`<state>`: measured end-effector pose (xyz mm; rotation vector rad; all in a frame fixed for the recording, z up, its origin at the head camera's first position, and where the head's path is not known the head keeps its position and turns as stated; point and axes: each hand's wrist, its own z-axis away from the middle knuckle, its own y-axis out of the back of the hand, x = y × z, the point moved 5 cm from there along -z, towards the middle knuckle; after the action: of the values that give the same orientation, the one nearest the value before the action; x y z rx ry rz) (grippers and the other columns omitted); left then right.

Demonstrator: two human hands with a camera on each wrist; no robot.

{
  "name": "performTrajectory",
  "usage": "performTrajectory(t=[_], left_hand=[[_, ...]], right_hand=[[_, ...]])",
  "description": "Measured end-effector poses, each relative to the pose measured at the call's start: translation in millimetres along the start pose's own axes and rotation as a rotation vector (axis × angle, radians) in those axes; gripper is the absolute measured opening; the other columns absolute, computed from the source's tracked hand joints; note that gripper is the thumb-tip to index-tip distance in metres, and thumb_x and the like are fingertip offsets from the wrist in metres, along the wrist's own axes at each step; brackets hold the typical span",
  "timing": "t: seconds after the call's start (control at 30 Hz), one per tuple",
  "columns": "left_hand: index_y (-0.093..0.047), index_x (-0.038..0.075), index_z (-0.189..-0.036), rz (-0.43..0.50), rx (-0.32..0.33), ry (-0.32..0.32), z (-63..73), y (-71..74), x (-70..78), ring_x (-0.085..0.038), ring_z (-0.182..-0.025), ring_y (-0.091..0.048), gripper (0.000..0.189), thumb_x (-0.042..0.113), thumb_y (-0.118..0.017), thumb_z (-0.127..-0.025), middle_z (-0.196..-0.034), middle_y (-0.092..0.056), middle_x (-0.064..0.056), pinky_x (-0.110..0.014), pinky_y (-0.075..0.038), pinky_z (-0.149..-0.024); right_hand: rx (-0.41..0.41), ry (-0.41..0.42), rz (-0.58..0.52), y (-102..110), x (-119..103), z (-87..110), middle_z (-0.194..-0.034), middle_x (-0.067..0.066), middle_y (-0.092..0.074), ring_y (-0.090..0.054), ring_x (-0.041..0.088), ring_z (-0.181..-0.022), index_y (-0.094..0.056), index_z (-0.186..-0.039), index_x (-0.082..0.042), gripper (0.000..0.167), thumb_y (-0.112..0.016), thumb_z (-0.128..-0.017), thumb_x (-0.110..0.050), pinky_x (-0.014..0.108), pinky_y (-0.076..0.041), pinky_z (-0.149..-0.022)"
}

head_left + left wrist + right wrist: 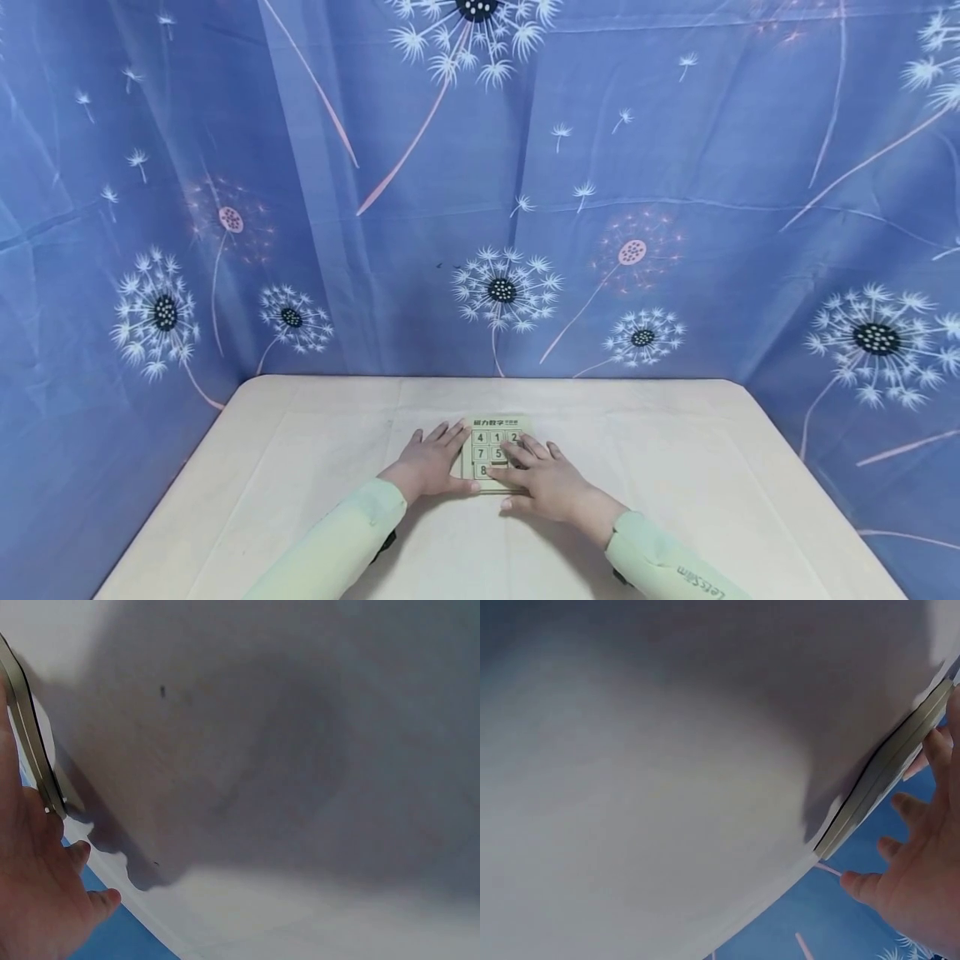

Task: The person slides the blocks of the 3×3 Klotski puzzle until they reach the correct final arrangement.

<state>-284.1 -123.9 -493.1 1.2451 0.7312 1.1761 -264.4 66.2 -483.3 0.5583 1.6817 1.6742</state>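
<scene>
A light green sliding number puzzle [491, 422] lies flat on the table, Chinese lettering along its top edge. Tiles 4, 1, 2, 7, 5 and 8 show; my right hand hides its lower right part. My left hand [431, 465] rests along the puzzle's left side, fingers spread, with the thumb at the near left corner. Fingers of my right hand [551, 483] reach over the tiles from the right, fingertips by the 5 and the 8, and the thumb lies below the near edge. Both wrist views show only the puzzle's side edge [34, 735] beside the fingers.
A cream cloth covers the table [315, 450]. Behind it and along both sides hangs a blue curtain [420, 317] printed with dandelions. Pale green sleeves [337, 533] cover both forearms.
</scene>
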Motion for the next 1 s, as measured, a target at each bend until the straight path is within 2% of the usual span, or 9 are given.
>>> performTrajectory(t=[0.53, 1.0], left_hand=[[-0.030, 0.016, -0.163, -0.018, 0.004, -0.003, -1.1, -1.0, -0.6, -0.028, -0.159, -0.029, 0.099, 0.074, -0.061, -0.088, -0.172, -0.028, -0.001, -0.059, -0.027, -0.127], [-0.029, 0.018, -0.163, 0.002, 0.001, -0.004, -5.4, -5.5, -3.4, -0.029, -0.159, -0.028, 0.100, 0.074, -0.061, -0.088, -0.172, -0.026, -0.001, -0.060, -0.027, -0.127]], right_hand=[[0.002, -0.023, -0.007, 6.6, 4.0, 4.8, -0.165, 0.011, -0.040, -0.029, 0.045, -0.155, -0.060, -0.144, -0.032, 0.055, -0.065, -0.093, -0.053, 0.075, -0.028, -0.119], [0.020, -0.054, -0.035, 6.0, 12.4, 10.6, -0.164, 0.014, -0.041, -0.031, 0.048, -0.153, -0.062, -0.142, -0.031, 0.054, -0.065, -0.093, -0.054, 0.077, -0.030, -0.115]])
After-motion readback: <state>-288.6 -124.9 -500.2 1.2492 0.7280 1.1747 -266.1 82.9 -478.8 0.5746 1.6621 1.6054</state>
